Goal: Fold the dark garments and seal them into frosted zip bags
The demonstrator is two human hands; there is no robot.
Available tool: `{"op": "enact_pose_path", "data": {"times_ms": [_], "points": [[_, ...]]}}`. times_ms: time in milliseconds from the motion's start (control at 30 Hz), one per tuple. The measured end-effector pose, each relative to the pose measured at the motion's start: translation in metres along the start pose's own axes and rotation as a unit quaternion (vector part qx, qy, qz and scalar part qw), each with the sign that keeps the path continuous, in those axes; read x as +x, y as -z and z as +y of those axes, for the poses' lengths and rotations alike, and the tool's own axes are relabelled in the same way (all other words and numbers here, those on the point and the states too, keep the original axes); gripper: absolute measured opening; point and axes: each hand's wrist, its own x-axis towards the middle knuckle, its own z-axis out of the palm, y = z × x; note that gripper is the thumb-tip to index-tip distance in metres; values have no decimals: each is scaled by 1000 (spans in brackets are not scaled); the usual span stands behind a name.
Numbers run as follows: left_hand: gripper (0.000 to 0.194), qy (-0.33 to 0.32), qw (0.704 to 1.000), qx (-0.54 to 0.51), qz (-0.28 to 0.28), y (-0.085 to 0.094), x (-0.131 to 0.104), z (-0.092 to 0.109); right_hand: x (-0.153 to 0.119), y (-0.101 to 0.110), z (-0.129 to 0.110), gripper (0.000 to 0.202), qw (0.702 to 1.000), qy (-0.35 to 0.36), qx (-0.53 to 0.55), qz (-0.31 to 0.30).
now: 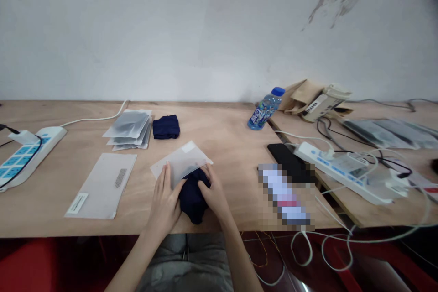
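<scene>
Navy cloth [193, 200] lies bunched near the front edge of the wooden table [232, 155], between both hands. The left hand [166, 203] grasps a frosted pouch [181, 157], its thumb against the cloth; the right hand [214, 189] grips the cloth, fingers at the pouch's corner. How far the cloth sits inside the pouch is hard to judge. Leftward, a flat pouch [102, 187] rests on the wood; beyond it stands a pouch stack [128, 127] beside a folded navy piece [166, 127]. Farther right are a black device [289, 162] and a tilted bottle [265, 110].
</scene>
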Motion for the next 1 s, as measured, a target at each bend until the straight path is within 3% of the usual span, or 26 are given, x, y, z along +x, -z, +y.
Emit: {"op": "enact_pose_path", "data": {"times_ms": [333,500,667,767,867,1000], "points": [[78,23,998,62,-7,8,14,14,-1,0,3,63,1000,9,-25,14],[61,4,1000,19,-7,11,19,0,-1,9,-2,53,996,10,-72,55],[39,76,995,-52,25,10,16,-18,-6,33,-19,36,983,42,-174,-34],[30,109,991,-66,31,5,12,-21,-15,38,-31,34,955,75,-284,-32],[27,109,989,-86,45,1,9,-20,-25,32,-43,33,933,140,-330,-28],[27,132,982,-119,56,2,6,-18,-28,11,-50,37,913,233,-313,-118]]}}
